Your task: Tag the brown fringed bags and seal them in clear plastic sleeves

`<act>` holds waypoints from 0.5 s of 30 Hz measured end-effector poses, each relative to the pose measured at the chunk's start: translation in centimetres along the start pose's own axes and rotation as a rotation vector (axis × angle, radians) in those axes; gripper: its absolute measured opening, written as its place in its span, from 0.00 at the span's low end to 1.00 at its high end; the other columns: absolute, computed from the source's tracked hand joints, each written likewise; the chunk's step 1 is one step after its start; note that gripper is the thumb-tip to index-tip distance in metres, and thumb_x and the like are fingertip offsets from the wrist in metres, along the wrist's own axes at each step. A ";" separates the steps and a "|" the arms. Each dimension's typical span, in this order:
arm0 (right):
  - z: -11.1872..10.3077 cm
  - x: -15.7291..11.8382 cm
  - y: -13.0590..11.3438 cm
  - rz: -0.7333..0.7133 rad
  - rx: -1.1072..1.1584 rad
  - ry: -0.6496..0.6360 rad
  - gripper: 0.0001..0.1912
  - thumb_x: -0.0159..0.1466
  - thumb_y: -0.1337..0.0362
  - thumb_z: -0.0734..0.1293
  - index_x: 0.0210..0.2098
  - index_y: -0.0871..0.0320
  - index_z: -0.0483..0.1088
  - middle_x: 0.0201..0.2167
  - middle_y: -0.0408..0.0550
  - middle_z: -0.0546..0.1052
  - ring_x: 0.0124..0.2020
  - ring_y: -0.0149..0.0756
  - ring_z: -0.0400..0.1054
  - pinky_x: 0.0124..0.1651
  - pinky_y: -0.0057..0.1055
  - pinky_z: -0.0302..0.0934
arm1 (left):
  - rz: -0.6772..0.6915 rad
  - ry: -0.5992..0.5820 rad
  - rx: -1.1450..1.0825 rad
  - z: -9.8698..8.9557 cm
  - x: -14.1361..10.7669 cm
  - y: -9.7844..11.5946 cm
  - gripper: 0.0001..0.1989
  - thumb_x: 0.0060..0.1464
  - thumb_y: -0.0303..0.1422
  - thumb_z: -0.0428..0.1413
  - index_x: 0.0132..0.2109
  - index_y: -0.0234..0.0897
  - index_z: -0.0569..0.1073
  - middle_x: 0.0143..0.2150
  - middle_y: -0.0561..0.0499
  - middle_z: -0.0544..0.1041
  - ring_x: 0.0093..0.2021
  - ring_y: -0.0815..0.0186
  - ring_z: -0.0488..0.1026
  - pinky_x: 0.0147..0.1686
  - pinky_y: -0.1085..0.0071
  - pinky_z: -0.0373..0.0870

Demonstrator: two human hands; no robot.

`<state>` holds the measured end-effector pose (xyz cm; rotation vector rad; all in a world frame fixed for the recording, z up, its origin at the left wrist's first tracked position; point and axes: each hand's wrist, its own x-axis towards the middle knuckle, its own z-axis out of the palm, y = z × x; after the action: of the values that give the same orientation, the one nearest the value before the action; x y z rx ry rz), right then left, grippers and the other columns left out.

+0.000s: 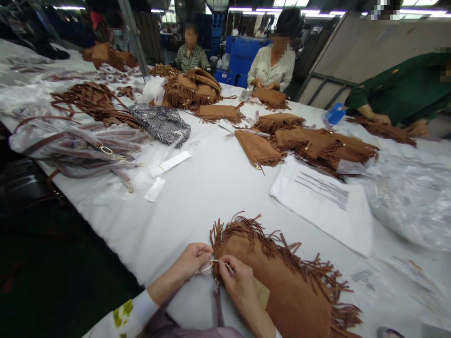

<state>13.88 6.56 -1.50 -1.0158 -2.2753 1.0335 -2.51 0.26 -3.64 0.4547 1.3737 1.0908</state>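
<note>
A brown fringed suede bag (292, 277) lies flat in front of me at the table's near edge. At its left corner my left hand (195, 257) pinches a gold metal clasp (207, 267). My right hand (237, 277) is closed at the same corner, thumb and finger on the metal hardware there. Beneath the right hand, a tan card tag (261, 294) rests on the bag. A plastic-wrapped strap (216, 303) hangs down from the hands toward my lap.
More brown fringed bags (259, 148) lie across the table's middle. Plastic-wrapped straps (81, 145) are heaped at left, beside a black-and-white patterned cloth (162, 123). A white printed bag (317, 197) and clear plastic bags (408, 197) lie at right. Several people work along the far side.
</note>
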 end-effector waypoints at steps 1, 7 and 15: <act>0.1 0.0 0.1 -0.006 -0.011 0.018 0.10 0.64 0.64 0.61 0.29 0.57 0.71 0.24 0.43 0.77 0.25 0.30 0.71 0.28 0.23 0.57 | -0.009 0.000 -0.004 0.0 0.0 0.1 0.26 0.37 0.49 0.64 0.38 0.32 0.70 0.20 0.58 0.69 0.17 0.75 0.60 0.18 0.76 0.53; 0.6 -0.3 0.3 -0.122 -0.156 0.098 0.09 0.63 0.66 0.61 0.29 0.57 0.71 0.24 0.44 0.77 0.25 0.31 0.71 0.30 0.24 0.57 | -0.048 -0.019 -0.022 -0.2 0.4 0.2 0.25 0.35 0.43 0.65 0.38 0.32 0.71 0.22 0.56 0.73 0.19 0.74 0.65 0.21 0.76 0.56; 1.1 -0.2 -0.4 -0.136 -0.165 -0.014 0.11 0.65 0.67 0.59 0.32 0.57 0.72 0.28 0.46 0.78 0.28 0.33 0.73 0.32 0.25 0.59 | -0.102 -0.099 -0.014 -0.6 -0.2 1.1 0.21 0.39 0.40 0.64 0.39 0.31 0.73 0.23 0.55 0.73 0.21 0.73 0.66 0.23 0.76 0.58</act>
<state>13.13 5.71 -1.85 -0.9037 -2.4360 0.8117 -3.40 0.44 -2.73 0.4186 1.2874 0.9816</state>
